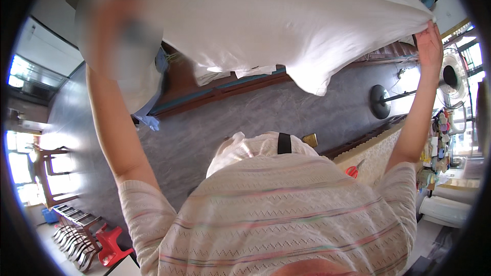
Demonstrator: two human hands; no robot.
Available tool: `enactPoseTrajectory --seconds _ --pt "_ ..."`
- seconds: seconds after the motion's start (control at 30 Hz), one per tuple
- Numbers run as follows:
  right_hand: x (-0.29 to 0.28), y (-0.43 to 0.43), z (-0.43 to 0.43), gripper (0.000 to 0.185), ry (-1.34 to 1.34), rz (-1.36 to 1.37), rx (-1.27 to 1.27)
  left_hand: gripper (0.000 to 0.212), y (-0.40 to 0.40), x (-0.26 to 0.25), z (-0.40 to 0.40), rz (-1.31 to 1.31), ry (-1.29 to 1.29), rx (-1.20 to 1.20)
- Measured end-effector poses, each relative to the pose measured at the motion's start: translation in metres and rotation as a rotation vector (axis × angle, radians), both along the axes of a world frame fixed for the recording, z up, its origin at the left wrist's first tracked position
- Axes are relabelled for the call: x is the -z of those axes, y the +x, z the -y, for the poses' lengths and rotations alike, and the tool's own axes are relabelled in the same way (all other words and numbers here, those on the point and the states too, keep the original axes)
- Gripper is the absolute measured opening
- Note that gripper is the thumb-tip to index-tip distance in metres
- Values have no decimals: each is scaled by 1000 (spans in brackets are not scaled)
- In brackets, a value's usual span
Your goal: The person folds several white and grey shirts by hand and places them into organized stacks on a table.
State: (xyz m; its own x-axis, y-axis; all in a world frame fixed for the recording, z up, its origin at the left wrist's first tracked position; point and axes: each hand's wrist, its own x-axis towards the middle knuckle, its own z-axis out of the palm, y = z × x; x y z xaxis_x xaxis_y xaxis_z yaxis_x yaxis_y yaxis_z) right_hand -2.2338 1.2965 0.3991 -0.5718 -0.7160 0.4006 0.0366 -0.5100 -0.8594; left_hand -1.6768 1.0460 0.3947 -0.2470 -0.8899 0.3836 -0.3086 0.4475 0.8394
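A large white cloth (264,27) is spread out in front of me at the top of the view. Its lower edge hangs loose and uneven over a low brown wooden piece of furniture (188,80). My right hand (429,44), raised at the upper right, grips one corner of the cloth between thumb and fingers. At the upper left my left arm is lifted too, but a round blurred patch covers my left hand (121,9). Whether those fingers hold the cloth is hidden.
A standing fan (453,78) is beyond my right arm, its round base (379,101) on the grey floor (245,117). Red-handled scissors (352,171) lie on a cream-covered surface (370,157) at my right. A red plastic chair (111,245) stands lower left.
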Motion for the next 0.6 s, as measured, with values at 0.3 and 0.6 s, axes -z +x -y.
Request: enactPoseTrajectory --seconds 0.3,0.6 --pt "52 -27 54 25 289 -55 36 16 0 45 47 -198 117 218" --pt "-13 -56 50 22 159 -178 -288 33 27 -2 42 -474 156 251"
